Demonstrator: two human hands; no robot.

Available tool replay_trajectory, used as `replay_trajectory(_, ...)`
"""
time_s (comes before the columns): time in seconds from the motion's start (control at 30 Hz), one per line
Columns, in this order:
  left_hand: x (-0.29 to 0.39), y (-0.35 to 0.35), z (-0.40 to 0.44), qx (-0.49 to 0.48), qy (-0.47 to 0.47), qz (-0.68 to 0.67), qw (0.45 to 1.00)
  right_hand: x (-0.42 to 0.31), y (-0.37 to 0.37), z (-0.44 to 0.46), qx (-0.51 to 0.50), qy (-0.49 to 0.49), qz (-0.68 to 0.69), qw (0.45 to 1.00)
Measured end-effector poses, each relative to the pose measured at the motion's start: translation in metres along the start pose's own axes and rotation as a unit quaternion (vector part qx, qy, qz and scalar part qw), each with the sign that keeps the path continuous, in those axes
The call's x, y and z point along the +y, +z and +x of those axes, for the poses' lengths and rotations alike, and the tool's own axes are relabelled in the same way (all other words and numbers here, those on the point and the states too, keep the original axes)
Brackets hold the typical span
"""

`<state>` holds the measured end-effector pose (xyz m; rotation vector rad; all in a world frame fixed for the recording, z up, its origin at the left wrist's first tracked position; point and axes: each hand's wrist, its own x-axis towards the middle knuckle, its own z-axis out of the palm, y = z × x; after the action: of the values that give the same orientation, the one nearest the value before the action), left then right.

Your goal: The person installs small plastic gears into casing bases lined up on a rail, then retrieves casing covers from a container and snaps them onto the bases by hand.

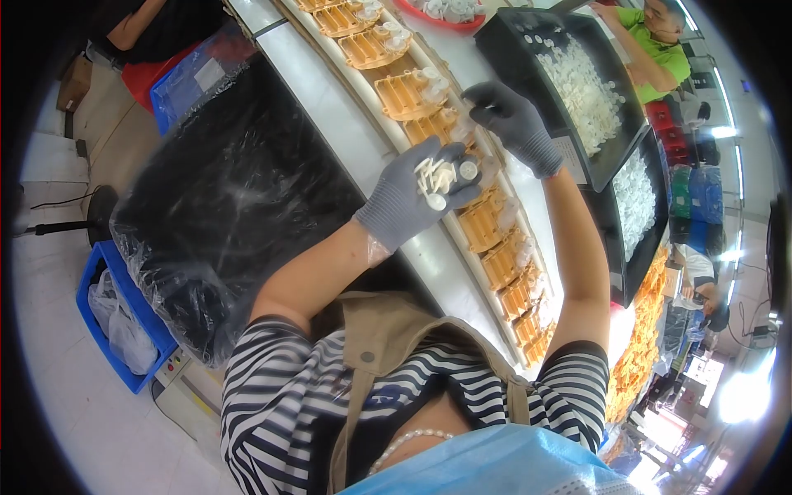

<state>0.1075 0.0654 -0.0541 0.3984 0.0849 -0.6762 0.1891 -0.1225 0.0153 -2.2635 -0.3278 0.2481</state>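
My left hand [422, 191], in a grey glove, is turned palm up and cupped around several small white plastic parts [437, 180]. A round, clear-white disc [468, 170] lies near its fingertips. To the upper right is my right hand [510, 124], gloved too, with bent fingers slightly apart and nothing visible in them. Both hands are over a line of orange plastic mouldings [408, 95] on a narrow track [437, 78]. Clear or white pieces sit at the right end of many mouldings. My left hand hides part of the row.
Black bins [516, 49] of white parts stand right of the track, with a red bowl [441, 15] at the top. A large black plastic-covered container [239, 190] and a blue crate [124, 318] are at left. A co-worker in a green shirt [656, 58] is at upper right.
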Motion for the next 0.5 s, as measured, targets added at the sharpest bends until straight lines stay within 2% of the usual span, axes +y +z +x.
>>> replay_trajectory(0.17, -0.005, -0.003, 0.0, -0.003, 0.03, 0.031, 0.999, 0.009, -0.007, -0.007, 0.007, 0.009, 0.054, 0.998)
replay_trajectory(0.27, 0.004, 0.007, -0.008, 0.005, -0.017, -0.062, 0.998, 0.011, -0.01, -0.013, 0.02, 0.014, 0.082, 0.996)
replay_trajectory(0.33, 0.008, 0.011, -0.017, 0.004, -0.041, -0.179, 0.983, 0.013, -0.011, -0.019, 0.041, 0.005, 0.117, 0.992)
replay_trajectory(0.5, 0.016, 0.021, -0.033, 0.036, -0.033, -0.179, 0.983, 0.013, -0.021, -0.04, 0.027, 0.047, 0.112, 0.992)
